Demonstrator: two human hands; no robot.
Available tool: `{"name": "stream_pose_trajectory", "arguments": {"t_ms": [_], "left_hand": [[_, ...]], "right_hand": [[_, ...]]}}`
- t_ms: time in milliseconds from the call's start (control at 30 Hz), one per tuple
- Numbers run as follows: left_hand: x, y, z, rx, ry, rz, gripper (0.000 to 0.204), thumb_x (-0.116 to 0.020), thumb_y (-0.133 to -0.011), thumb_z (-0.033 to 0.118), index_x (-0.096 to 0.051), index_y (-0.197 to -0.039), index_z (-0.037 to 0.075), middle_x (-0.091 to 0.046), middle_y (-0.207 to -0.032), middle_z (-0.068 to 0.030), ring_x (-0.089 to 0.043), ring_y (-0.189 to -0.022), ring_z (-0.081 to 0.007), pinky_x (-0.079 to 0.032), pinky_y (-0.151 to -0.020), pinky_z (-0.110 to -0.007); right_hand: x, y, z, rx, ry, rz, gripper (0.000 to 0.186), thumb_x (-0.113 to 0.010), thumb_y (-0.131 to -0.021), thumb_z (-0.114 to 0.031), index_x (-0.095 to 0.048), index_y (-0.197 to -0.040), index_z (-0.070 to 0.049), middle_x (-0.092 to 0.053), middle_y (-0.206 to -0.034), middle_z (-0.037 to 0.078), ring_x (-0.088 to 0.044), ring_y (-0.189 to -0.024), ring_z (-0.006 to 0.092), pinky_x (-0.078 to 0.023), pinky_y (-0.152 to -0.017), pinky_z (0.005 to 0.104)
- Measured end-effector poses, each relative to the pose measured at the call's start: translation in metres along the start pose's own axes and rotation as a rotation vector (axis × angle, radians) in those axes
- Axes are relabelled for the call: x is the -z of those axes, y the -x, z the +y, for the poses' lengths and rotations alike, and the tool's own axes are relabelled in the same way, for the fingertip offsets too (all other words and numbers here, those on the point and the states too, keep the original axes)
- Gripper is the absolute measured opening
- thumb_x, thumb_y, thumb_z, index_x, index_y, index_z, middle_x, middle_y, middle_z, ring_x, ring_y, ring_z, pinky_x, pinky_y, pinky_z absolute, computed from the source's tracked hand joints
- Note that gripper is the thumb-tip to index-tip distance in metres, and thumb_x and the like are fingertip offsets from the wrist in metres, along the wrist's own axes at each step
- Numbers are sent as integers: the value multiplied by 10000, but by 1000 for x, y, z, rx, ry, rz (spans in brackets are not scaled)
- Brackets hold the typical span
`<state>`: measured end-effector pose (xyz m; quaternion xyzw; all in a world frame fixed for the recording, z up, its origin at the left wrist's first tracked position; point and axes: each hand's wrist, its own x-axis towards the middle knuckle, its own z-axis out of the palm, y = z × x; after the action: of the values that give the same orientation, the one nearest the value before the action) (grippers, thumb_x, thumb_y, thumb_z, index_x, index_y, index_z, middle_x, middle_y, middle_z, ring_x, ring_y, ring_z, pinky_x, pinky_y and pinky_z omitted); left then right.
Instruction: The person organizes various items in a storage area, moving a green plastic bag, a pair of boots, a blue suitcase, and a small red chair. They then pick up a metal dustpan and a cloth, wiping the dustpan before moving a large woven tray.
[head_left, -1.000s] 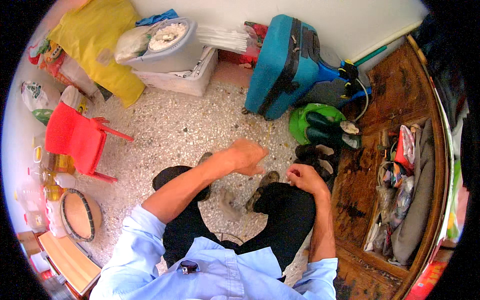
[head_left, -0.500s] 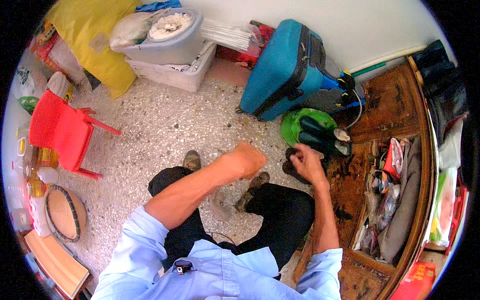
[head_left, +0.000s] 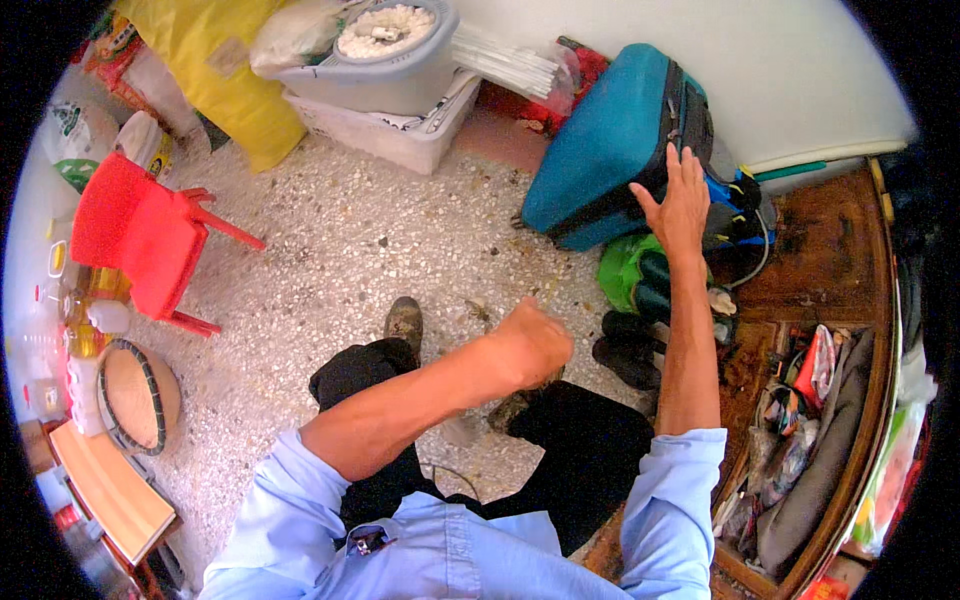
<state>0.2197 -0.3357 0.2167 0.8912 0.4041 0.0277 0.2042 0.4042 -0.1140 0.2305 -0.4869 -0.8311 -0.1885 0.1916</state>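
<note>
Left hand (head_left: 535, 345): I had it curled; couldn't tell its contents.
Right hand (head_left: 680, 205): I held it open, thumb out, gripping nothing.
Boxy teal-and-black suitcase (head_left: 600, 150): stood beyond my right hand.

Speckled floor (head_left: 330, 250) (pale chips throughout). Standing directly on it: red chair (head_left: 165, 255), teal suitcase (head_left: 595, 150), whitish bin (head_left: 385, 135), yellow sack (head_left: 235, 85). Also dark shoes (head_left: 626, 352), round basket (head_left: 133, 395).

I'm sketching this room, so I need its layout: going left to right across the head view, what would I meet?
Red chair → white plastic bin → left hand → right hand → grey cloth in the wooden recess.
</note>
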Motion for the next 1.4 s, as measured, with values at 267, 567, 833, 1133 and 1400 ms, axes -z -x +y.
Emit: {"name": "stream_pose_trajectory", "arguments": {"t_ms": [267, 567, 833, 1133, 1400], "left_hand": [[-6, 8, 1, 20, 44, 15, 158, -599, -738, 133, -640, -848, 27, -666, -846, -163, -658, -833, -312, -489, -717, -450], [-4, 25, -6, 13, 95, 97, 133, -577, -760, 142, -614, -839, 43, -662, -836, -154, -656, -800, -309, -467, -726, -473], [-5, 25, -9, 26, 49, 75, 107, -573, -739, 136, -628, -757, 47, -654, -782, -138, -648, -737, -306, -449, -632, -462], [-17, 20, -7, 10, 73, 144, 96, -602, -668, 142, -617, -601, 75, -628, -686, -114, -628, -674, -299, -430, -583, -463], [-12, 26, -2, -16, 7, 31, 121, -657, -699, 128, -716, -780, 61, -690, -845, -112, -640, -775, -274, -447, -699, -516]], "right_hand": [[-4, 1, 21, 72, -25, 49, 777, -709, -761, -427, -389, -1394, -110, -393, -1423, 174, -378, -1301, 350, -323, -1045, 473], [3, -4, 29, 151, -62, 46, 771, -740, -748, -366, -402, -1380, -81, -430, -1387, 208, -410, -1270, 380, -340, -1039, 456], [-2, 10, 27, 141, -123, 50, 752, -739, -764, -314, -391, -1389, -83, -407, -1412, 195, -378, -1291, 395, -313, -1060, 457], [-3, 7, 26, 60, -106, 26, 722, -735, -776, -265, -397, -1391, -95, -391, -1421, 196, -368, -1303, 378, -284, -1087, 444], [-12, 12, 35, 102, -169, 66, 656, -676, -857, -238, -358, -1425, -159, -344, -1452, 154, -296, -1346, 359, -317, -1085, 540]]}}
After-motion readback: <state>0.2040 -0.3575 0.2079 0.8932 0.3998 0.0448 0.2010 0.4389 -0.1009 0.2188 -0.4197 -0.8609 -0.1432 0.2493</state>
